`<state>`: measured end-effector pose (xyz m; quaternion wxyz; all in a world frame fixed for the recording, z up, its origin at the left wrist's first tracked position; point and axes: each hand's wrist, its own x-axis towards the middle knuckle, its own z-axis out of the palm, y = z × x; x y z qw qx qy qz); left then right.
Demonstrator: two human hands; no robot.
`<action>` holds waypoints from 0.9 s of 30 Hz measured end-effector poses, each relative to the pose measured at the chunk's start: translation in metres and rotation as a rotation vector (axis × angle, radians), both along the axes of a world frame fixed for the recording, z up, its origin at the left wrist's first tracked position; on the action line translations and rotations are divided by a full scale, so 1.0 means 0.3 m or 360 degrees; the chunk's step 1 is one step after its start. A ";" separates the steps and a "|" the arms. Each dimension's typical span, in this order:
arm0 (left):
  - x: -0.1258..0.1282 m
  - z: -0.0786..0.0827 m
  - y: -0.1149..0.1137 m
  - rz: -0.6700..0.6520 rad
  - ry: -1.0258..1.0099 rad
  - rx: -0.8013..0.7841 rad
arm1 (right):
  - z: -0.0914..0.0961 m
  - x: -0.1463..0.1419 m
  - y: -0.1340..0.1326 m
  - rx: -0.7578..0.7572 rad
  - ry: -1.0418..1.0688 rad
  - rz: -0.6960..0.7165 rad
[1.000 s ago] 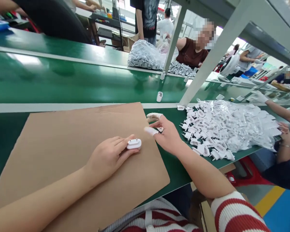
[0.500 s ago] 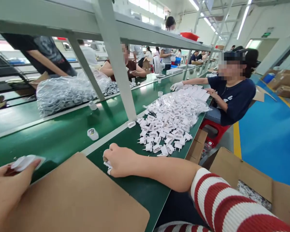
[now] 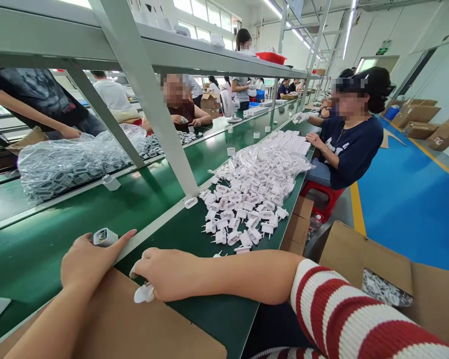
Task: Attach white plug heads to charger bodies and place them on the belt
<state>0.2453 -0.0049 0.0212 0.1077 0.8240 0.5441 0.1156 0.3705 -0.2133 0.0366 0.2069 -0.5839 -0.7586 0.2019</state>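
My left hand [image 3: 84, 262] reaches over the edge of the green conveyor belt [image 3: 41, 239] and grips a small white charger [image 3: 105, 236] between thumb and fingers. My right hand [image 3: 164, 273] rests as a closed fist on the green table beside the brown cardboard sheet [image 3: 142, 329]. A white plug part [image 3: 144, 293] sticks out from under its fingers. A loose pile of white plug parts [image 3: 239, 219] lies just beyond my right hand.
A slanted grey frame post [image 3: 153, 114] stands between belt and table. Clear bags of white parts [image 3: 273, 159] lie further right, more bags [image 3: 71, 162] across the belt. A seated person in dark blue [image 3: 353, 144] works at right. An open cardboard box [image 3: 374, 271] stands by my right arm.
My left hand has moved forward from the left edge and now holds the charger at the belt's edge. My right fist has slid slightly left and down. The view has shifted a little.
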 end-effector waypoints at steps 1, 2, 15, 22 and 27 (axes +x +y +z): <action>0.015 0.001 0.004 0.0098 0.0079 -0.0007 | 0.001 -0.003 -0.001 -0.0023 -0.0033 0.0043; 0.024 0.003 0.008 0.0172 0.0141 -0.0012 | 0.005 -0.005 -0.002 -0.0066 -0.0072 0.0080; -0.289 -0.039 -0.515 -0.0159 -0.0478 -0.0448 | -0.010 0.075 0.033 0.0092 0.1027 -0.0451; -0.357 -0.119 -0.647 -0.0369 -0.1057 -0.0561 | 0.037 0.048 0.004 -0.0439 0.1540 -0.0340; -0.358 -0.097 -0.634 -0.0460 -0.1019 -0.0536 | 0.037 0.010 -0.039 -0.0427 0.1295 -0.0302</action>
